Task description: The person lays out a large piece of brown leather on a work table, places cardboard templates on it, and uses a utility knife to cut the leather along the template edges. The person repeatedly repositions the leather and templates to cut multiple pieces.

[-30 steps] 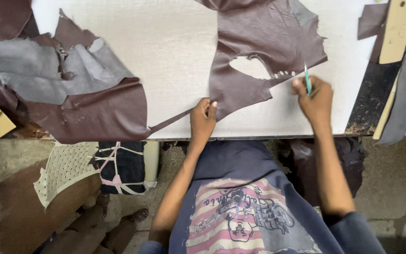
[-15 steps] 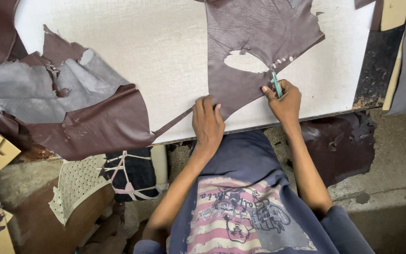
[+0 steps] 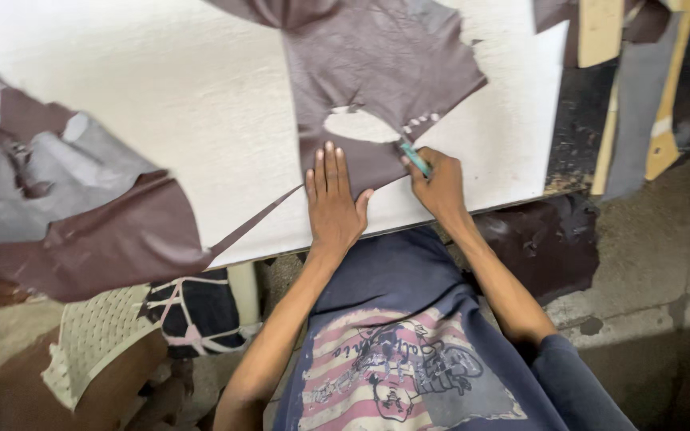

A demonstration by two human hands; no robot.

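Observation:
A dark brown leather piece [image 3: 377,60] with an oval hole cut in it lies on the white cutting board [image 3: 161,104]. My left hand [image 3: 333,203] presses flat on the leather's lower flap, fingers spread. My right hand [image 3: 439,185] grips a slim teal-handled cutting tool [image 3: 414,157], its tip at the leather's edge just right of the oval hole.
A heap of brown and grey leather [image 3: 65,215] hangs over the board's left edge. Tan pattern strips [image 3: 600,28] and dark leather pieces lie at the right. A white mesh and dark patterned cloth [image 3: 145,319] sits below the table. Concrete floor [image 3: 664,263] is at right.
The view has shifted. My left hand moved up onto the leather and spread flat. My right hand with the tool came left and closer to the oval hole.

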